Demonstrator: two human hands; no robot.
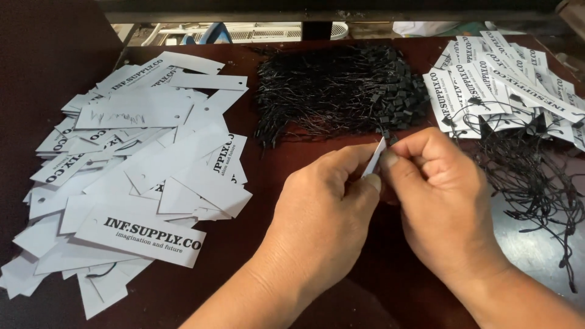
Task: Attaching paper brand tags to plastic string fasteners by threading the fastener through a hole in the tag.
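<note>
My left hand and my right hand meet at the middle of a dark brown table. Between their fingertips they pinch one white paper tag, seen edge-on. My right thumb and forefinger also press on a small black clasp of a string right beside the tag's top. Just beyond the hands lies a heap of black strings with clasps.
A wide spread of loose white printed tags covers the left of the table. At the right lies a pile of tags with black strings attached, their strings trailing toward the near right edge. A dark shelf edge runs across the top.
</note>
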